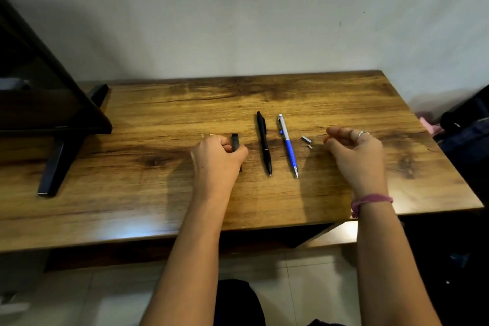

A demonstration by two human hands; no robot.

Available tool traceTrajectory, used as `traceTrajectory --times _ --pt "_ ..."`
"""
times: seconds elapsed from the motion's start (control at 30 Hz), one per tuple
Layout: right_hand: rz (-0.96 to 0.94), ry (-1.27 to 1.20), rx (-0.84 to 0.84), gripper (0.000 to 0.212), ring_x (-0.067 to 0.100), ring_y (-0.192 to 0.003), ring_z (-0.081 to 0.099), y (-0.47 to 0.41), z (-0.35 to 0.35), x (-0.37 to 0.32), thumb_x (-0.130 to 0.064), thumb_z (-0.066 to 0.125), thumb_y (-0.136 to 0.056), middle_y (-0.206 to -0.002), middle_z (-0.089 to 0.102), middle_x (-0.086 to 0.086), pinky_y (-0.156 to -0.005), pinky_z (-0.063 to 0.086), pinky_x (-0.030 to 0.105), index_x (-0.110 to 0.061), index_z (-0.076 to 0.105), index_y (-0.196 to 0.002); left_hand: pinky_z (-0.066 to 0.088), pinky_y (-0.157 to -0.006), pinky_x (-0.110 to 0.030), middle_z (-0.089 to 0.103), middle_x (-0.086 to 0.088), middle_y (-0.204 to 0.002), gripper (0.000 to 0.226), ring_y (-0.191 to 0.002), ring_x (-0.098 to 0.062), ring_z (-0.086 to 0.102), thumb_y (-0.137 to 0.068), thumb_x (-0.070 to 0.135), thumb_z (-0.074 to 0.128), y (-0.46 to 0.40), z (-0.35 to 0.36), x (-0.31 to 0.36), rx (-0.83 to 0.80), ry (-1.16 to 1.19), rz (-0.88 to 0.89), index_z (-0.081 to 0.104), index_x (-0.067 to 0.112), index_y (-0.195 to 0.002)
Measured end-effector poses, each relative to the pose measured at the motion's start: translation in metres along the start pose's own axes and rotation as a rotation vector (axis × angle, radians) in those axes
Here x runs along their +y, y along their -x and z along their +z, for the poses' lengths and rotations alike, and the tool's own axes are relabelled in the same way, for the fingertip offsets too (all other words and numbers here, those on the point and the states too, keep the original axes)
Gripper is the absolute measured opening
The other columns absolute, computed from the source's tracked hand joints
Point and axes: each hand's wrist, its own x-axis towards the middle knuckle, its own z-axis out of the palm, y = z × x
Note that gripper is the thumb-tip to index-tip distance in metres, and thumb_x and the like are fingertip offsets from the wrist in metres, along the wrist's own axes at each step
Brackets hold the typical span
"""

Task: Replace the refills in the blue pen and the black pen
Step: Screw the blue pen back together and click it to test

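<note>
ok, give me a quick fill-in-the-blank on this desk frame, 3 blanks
The black pen lies to the ___ of the blue pen.
The left hand grips a small ___ case.
The right hand wears a ___ band at its wrist.

Missing words: left; black; pink

Two pens (276,144) side by side mid-table (132,193), between hands

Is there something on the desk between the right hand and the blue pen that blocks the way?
Only small things: two little grey pieces lie on the desk between the right hand and the blue pen, beside the pen's middle. They are low and apart from the pen, so the hand can probably pass over them.
</note>
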Motion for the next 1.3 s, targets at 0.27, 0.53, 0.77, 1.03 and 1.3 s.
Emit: traceTrajectory --times 0.27,0.53,0.77,1.03,1.3 --pt "-0.121 0.379 -0.043 0.007 -0.003 -0.060 0.050 0.007 0.009 -0.003 -0.027 0.075 -0.079 -0.061 0.055 -0.017 -0.057 0.033 0.001 -0.023 0.070 -0.075 0.039 -0.061 -0.005 0.066 0.007 -0.083 0.027 -0.072 -0.004 0.058 -0.084 0.021 0.068 0.005 0.004 0.017 0.163 0.055 0.148 0.068 0.008 -0.108" --pt "-0.078 0.437 -0.009 0.006 0.017 -0.075 0.060 0.006 0.014 -0.002 -0.024 0.071 -0.083 -0.075 0.068 0.001 -0.065 0.036 0.021 -0.018 0.074 -0.083 0.056 -0.076 -0.027 0.068 0.004 -0.082 0.019 -0.077 -0.011 0.065 -0.084 0.020 0.070 0.017 0.032 0.046 0.117 0.104 0.226 0.071 0.007 -0.099" --pt "-0.102 0.328 0.027 0.009 0.028 -0.090 0.064 0.006 0.003 -0.004 -0.019 0.062 -0.090 -0.089 0.071 0.010 -0.080 0.046 0.033 -0.011 0.067 -0.089 0.042 -0.053 -0.013 0.069 -0.003 -0.087 0.018 -0.071 -0.010 0.060 -0.089 0.026 0.065 0.024 0.056 0.060 -0.056 -0.160 0.174 0.069 0.009 -0.095" --pt "-0.084 0.055 0.064 0.005 0.018 -0.079 0.068 0.006 -0.007 -0.010 -0.014 0.067 -0.087 -0.080 0.070 0.002 -0.084 0.054 0.040 -0.018 0.065 -0.088 0.046 -0.061 -0.027 0.067 -0.011 -0.098 0.025 -0.085 -0.023 0.065 -0.089 0.024 0.066 0.023 0.068 0.068 -0.144 -0.289 0.105 0.067 0.004 -0.104" --pt "-0.068 -0.256 0.029 0.015 0.014 -0.079 0.070 0.009 -0.010 -0.030 -0.007 0.062 -0.090 -0.083 0.072 0.003 -0.079 0.058 0.033 -0.021 0.065 -0.085 0.040 -0.052 -0.002 0.056 0.019 -0.069 0.021 -0.066 0.002 0.056 -0.082 0.018 0.072 0.023 0.045 0.061 -0.141 0.047 0.150 0.071 0.013 -0.102"
